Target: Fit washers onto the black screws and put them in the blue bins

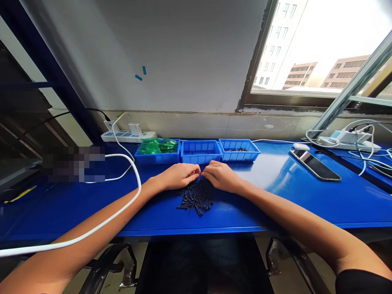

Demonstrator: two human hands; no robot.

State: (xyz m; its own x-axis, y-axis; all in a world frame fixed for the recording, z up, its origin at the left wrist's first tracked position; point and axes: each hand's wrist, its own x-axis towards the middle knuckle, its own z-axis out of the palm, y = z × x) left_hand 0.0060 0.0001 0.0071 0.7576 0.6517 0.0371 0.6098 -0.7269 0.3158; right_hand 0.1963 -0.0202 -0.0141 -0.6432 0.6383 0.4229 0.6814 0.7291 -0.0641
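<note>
Both hands meet at the far edge of the screw pile (196,198), the landmark here. Left hand (179,175) sits just behind-left of the pile, fingers curled, thumb and forefinger pinched toward the right hand. Right hand (222,176) sits just behind-right of the pile, same pinch. Fingertips nearly touch above the pile's back edge; something small and dark seems held between them, likely one screw, but too small to tell which hand has it. Neither hand is flat or slack. Forearms rest on the blue table (275,204), probably for steady fine work.

The pile is loose black screws lying every way, heaped on the table close to the near edge, right under the hands so picking takes little reach.

Behind the pile, three blue bins in a row, touching side to side. Left bin (157,155) holds green plastic bags. Middle bin (200,152), straight behind the pile, shows nothing clear inside. Right bin (239,150) has a few dark small parts on its floor. The row is near the hands, open tops up, easy to drop things in.

Far right of the pile: a phone (315,164) lying flat, screen up, and a white power strip (346,141) with cables. Behind-left of the pile: another power strip (128,134) by the wall. A white cable (134,179) loops left of the pile and lies over the left forearm. Window behind-right.
</note>
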